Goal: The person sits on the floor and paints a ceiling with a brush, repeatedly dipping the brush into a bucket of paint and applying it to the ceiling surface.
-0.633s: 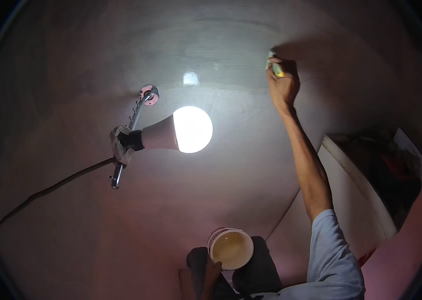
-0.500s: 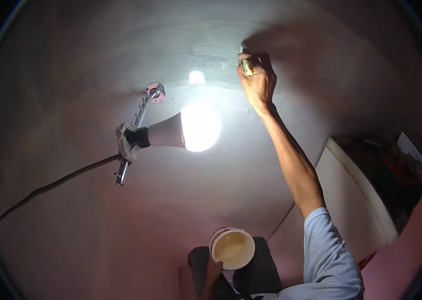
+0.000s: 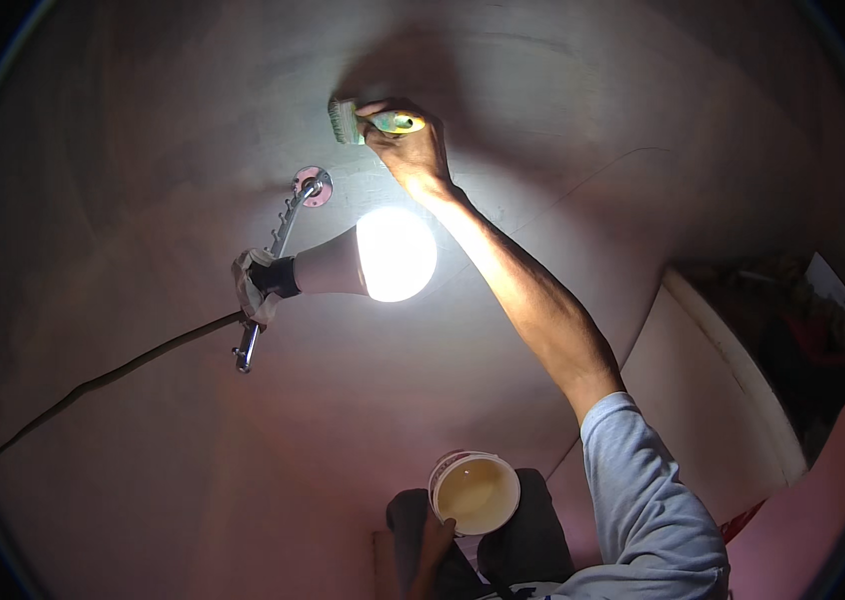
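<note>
My right hand [image 3: 411,155] is closed round the handle of a wide paintbrush [image 3: 348,122], its bristles pointing left against the grey wall [image 3: 243,90]. The handle is yellow and green with a hole near its end. Down at my lap, my left hand [image 3: 437,540] grips the near left rim of a white bucket [image 3: 511,500]. A pale yellowish liquid [image 3: 473,492] lies inside the bucket, which rests between my legs.
A lit bulb [image 3: 398,255] is tied to a metal hook rail [image 3: 288,220] on the wall, below the brush. Its dark cable [image 3: 113,375] runs down left. A pale shelf or cabinet [image 3: 713,370] with dark, cluttered contents stands at the right.
My right hand has swept the paintbrush left across the wall, and the brush has turned from upright to sideways. My left hand stays on the bucket's rim.
</note>
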Tool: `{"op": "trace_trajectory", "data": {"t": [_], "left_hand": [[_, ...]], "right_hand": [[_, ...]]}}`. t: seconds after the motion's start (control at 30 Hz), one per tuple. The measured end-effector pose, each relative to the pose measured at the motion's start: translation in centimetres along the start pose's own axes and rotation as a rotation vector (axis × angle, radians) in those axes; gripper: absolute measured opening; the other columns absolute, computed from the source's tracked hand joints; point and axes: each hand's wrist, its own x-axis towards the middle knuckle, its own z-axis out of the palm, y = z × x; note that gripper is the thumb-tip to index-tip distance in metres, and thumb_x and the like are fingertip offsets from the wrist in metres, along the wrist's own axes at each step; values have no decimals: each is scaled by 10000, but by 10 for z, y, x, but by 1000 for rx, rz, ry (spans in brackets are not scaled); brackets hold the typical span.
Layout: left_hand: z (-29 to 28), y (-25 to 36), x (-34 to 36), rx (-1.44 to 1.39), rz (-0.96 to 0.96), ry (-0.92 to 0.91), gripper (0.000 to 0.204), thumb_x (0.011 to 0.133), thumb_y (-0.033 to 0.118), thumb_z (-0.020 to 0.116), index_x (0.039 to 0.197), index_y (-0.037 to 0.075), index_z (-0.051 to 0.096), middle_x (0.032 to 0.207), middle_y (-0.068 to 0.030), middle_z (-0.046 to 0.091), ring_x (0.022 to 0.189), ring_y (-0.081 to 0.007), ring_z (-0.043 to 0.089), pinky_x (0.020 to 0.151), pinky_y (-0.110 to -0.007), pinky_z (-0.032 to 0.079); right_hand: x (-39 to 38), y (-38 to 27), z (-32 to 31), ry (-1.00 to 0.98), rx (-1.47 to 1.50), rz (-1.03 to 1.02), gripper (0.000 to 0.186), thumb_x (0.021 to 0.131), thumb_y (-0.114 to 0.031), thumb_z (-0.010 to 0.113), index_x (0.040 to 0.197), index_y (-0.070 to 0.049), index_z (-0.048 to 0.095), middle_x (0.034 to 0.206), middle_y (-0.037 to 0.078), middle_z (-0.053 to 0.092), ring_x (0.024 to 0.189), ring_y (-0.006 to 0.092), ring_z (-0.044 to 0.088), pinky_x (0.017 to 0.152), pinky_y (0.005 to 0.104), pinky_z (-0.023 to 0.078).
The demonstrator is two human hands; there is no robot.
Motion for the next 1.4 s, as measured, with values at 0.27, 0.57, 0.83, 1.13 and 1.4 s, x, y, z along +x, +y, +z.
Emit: {"op": "trace_trajectory", "data": {"t": [0.27, 0.57, 0.83, 1.13, 1.4], "left_hand": [[0, -19, -1, -37, 105, 78, 653, 802, 6, 496, 1438, 4, 352, 1202, -187, 607, 970, -252, 651, 787, -333, 536], [3, -15, 6, 57, 32, 36, 738, 787, 26, 513, 1490, 30, 288, 1180, -226, 623, 895, -259, 676, 723, -354, 557], [-1, -34, 7, 30, 94, 52, 690, 794, 40, 512, 1459, -4, 333, 1231, -216, 611, 1017, -280, 652, 828, -370, 540], [7, -12, -2, 30, 5, 61, 693, 802, 30, 507, 1470, 7, 328, 1181, -205, 615, 920, -253, 654, 765, -350, 547], [9, -18, 2, 51, 63, 49, 727, 792, 56, 512, 1488, 22, 306, 1227, -244, 608, 993, -309, 657, 852, -388, 526]], "right_hand": [[-29, -7, -98, 203, -245, 129, 166, 841, -45, 718, 1002, -80, 705, 974, 43, 695, 866, 163, 684, 752, 304, 550], [-39, -12, -136, 343, -898, -198, 179, 799, -74, 742, 947, -172, 716, 997, 13, 616, 717, 210, 676, 610, 346, 558], [-32, -34, -24, -63, -497, -162, 194, 814, -30, 680, 980, -127, 709, 966, 43, 648, 744, 200, 676, 643, 336, 547], [30, -32, -58, -83, -507, -7, 199, 888, -63, 690, 1081, -111, 696, 1027, 42, 744, 915, 170, 720, 809, 306, 557], [32, -22, -87, -120, -1002, -542, 295, 812, -51, 707, 1074, -186, 711, 1069, -15, 668, 838, 206, 678, 692, 335, 599]]}}
